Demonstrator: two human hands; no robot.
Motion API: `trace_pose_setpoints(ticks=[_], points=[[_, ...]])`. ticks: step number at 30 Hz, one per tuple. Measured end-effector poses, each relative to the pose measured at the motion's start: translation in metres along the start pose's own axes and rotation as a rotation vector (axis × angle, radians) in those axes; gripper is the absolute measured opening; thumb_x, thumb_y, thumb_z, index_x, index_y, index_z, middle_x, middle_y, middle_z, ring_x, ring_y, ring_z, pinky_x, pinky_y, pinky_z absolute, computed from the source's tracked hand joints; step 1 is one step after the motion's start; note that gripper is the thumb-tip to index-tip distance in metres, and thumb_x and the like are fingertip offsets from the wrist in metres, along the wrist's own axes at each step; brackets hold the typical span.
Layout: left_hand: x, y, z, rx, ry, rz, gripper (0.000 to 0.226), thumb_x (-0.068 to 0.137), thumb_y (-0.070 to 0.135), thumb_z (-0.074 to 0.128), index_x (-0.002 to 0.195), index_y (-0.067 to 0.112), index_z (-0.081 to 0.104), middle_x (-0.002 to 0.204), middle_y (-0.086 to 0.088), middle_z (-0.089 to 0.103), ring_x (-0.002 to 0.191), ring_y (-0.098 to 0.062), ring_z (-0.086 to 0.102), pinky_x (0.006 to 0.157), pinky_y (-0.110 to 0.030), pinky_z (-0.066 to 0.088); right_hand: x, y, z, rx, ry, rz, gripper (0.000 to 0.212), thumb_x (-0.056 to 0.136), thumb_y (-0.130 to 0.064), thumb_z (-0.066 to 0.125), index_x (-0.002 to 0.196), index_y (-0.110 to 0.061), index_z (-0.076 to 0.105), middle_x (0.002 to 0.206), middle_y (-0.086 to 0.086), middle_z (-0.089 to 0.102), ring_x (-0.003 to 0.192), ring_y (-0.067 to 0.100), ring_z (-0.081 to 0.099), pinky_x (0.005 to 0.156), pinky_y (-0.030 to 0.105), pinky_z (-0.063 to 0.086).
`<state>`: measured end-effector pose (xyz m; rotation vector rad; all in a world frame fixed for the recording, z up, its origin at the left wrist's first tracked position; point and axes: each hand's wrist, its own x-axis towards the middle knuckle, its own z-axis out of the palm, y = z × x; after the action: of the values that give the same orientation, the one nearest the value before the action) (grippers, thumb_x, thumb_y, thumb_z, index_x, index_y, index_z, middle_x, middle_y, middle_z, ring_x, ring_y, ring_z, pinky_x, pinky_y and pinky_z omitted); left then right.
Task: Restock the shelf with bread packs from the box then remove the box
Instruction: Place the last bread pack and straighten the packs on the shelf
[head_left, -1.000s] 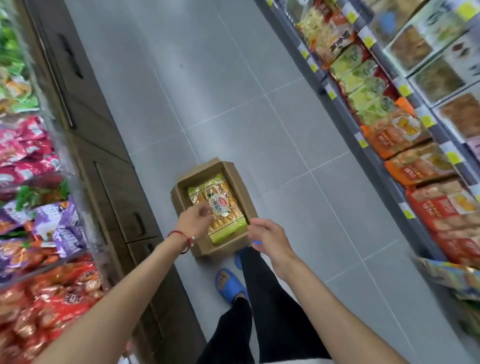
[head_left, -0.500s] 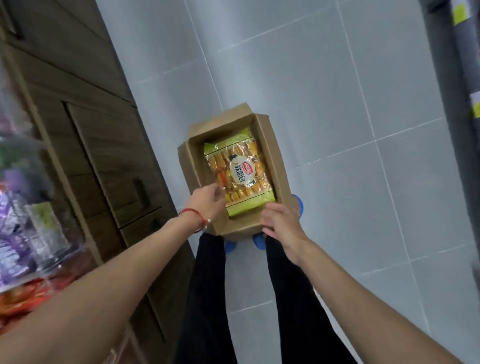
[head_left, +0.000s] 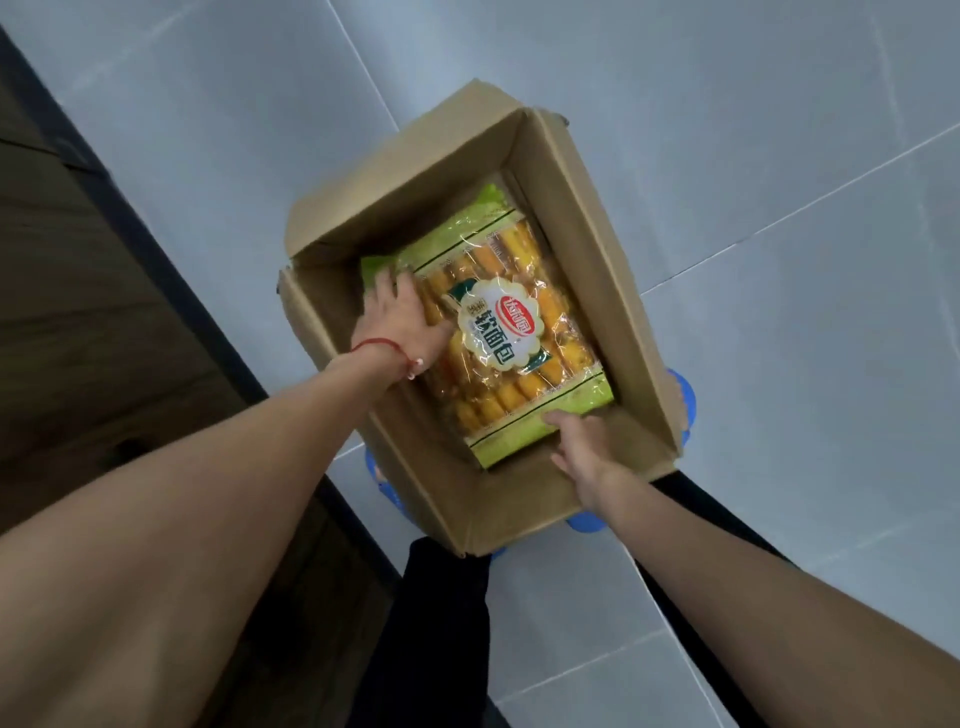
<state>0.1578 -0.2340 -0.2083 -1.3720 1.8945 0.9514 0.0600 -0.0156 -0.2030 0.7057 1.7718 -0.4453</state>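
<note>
Here: open box (head_left: 582, 208) on grey floor (head_left: 727, 104), bread pack (head_left: 498, 332) lying flat inside. Left hand (head_left: 400, 317) spread flat on pack's left edge, fingers open, not gripping. Right hand (head_left: 584, 447) at pack's near corner, fingers loosely open, touching wrapper; grip unclear. Red cord (head_left: 382, 348) on left wrist.

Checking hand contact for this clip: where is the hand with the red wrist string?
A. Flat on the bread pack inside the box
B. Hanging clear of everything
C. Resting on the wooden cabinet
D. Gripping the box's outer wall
A: the left hand lies spread on the bread pack within the cardboard box.
</note>
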Motion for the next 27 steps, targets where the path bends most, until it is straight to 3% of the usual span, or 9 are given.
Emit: trace_pose_setpoints(ticks=[6, 8, 11, 14, 16, 19, 21, 23, 27], points=[[0.067, -0.001, 0.02, 0.064, 0.173, 0.153, 0.095, 0.082, 0.061, 0.062, 0.155, 0.019, 0.016, 0.16, -0.011, 0.022, 0.146, -0.032, 0.023, 0.12, -0.046, 0.022, 0.056, -0.002, 0.028, 0.211, -0.075, 0.108, 0.097, 0.078, -0.049, 0.081, 0.157, -0.015, 0.035, 0.152, 0.01, 0.047, 0.14, 0.032, 0.043, 0.117, 0.045, 0.037], [0.084, 0.004, 0.023, 0.081, 0.165, 0.169, 0.097, 0.08, 0.068, 0.061, 0.153, 0.019, 0.021, 0.155, -0.013, 0.032, 0.141, -0.034, 0.032, 0.117, -0.048, 0.027, 0.067, -0.005, 0.033, 0.269, -0.116, 0.118, 0.095, 0.076, -0.048, 0.083, 0.154, -0.018, 0.039, 0.143, 0.008, 0.054, 0.131, 0.029, 0.05, 0.116, 0.047, 0.034], [0.103, 0.011, 0.024, 0.07, 0.149, 0.146, 0.099, 0.072, 0.076, 0.063, 0.147, 0.021, 0.03, 0.144, -0.012, 0.044, 0.13, -0.035, 0.044, 0.108, -0.048, 0.037, 0.08, -0.006, 0.038, 0.35, -0.124, 0.137, 0.085, 0.073, -0.043, 0.087, 0.145, -0.019, 0.049, 0.116, 0.005, 0.067, 0.095, 0.023, 0.058, 0.115, 0.055, 0.032], [0.11, 0.014, 0.021, 0.038, 0.147, 0.107, 0.101, 0.064, 0.077, 0.069, 0.145, 0.026, 0.034, 0.141, -0.011, 0.048, 0.128, -0.035, 0.048, 0.106, -0.049, 0.04, 0.081, -0.003, 0.04, 0.407, -0.117, 0.149, 0.087, 0.066, -0.04, 0.093, 0.14, -0.022, 0.053, 0.118, 0.01, 0.07, 0.093, 0.029, 0.063, 0.101, 0.062, 0.042], [0.108, 0.013, 0.019, 0.027, 0.13, 0.087, 0.101, 0.062, 0.077, 0.071, 0.141, 0.025, 0.038, 0.135, -0.01, 0.054, 0.123, -0.034, 0.052, 0.102, -0.048, 0.044, 0.078, -0.001, 0.04, 0.463, -0.12, 0.143, 0.097, 0.051, -0.042, 0.098, 0.137, -0.024, 0.055, 0.116, 0.011, 0.074, 0.095, 0.031, 0.069, 0.086, 0.056, 0.049], [0.099, 0.004, 0.018, 0.015, 0.118, 0.058, 0.088, 0.066, 0.072, 0.073, 0.133, 0.022, 0.045, 0.126, -0.008, 0.06, 0.113, -0.032, 0.058, 0.092, -0.045, 0.052, 0.081, 0.007, 0.036, 0.533, -0.099, 0.105, 0.124, 0.022, -0.048, 0.103, 0.136, -0.028, 0.057, 0.123, 0.009, 0.073, 0.113, 0.036, 0.068, 0.103, 0.065, 0.046], [0.091, -0.003, 0.017, -0.008, 0.14, 0.052, 0.075, 0.072, 0.066, 0.072, 0.128, 0.021, 0.048, 0.123, -0.007, 0.061, 0.109, -0.031, 0.059, 0.087, -0.044, 0.053, 0.075, 0.007, 0.032, 0.521, -0.097, 0.08, 0.121, 0.031, -0.048, 0.103, 0.14, -0.029, 0.054, 0.135, 0.008, 0.065, 0.128, 0.037, 0.057, 0.108, 0.07, 0.04], [0.08, -0.005, 0.014, -0.032, 0.17, 0.067, 0.066, 0.076, 0.061, 0.071, 0.123, 0.02, 0.049, 0.12, -0.008, 0.062, 0.107, -0.031, 0.059, 0.085, -0.044, 0.053, 0.061, 0.003, 0.029, 0.504, -0.104, 0.071, 0.101, 0.055, -0.042, 0.098, 0.143, -0.027, 0.051, 0.141, 0.008, 0.06, 0.136, 0.038, 0.05, 0.111, 0.069, 0.037], [0.058, 0.0, -0.001, -0.047, 0.223, 0.1, 0.06, 0.078, 0.057, 0.069, 0.121, 0.019, 0.051, 0.115, -0.009, 0.062, 0.102, -0.031, 0.059, 0.083, -0.043, 0.053, 0.038, 0.001, 0.022, 0.516, -0.123, 0.049, 0.082, 0.077, -0.033, 0.088, 0.148, -0.028, 0.047, 0.14, 0.002, 0.058, 0.138, 0.037, 0.046, 0.114, 0.067, 0.032]])
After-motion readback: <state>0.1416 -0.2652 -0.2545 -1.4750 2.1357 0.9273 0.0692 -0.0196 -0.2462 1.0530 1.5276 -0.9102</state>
